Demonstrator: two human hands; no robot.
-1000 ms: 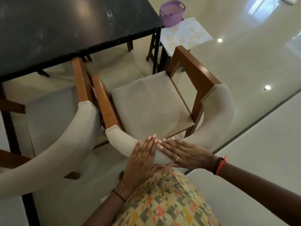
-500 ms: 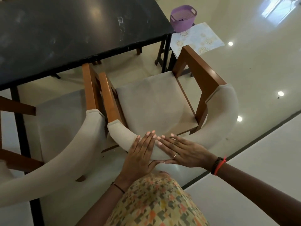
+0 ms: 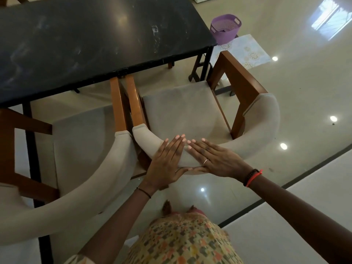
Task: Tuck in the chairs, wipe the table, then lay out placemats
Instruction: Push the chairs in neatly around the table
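**Chair moved nearer table**

Against the earlier frames, the chair stood closer in. Its left wooden arm front reached the table edge, while the seat lay mostly outside.
Left hand and right hand: both flat, fingers straight, pressed on the curved padded backrest, fingertips nearly meeting.
Second chair: just beside on the left, the two chairs' arms side by side.
Purple basket: rested on the far edge of a patterned placemat, past the table corner.
Table top: dark, smudged.
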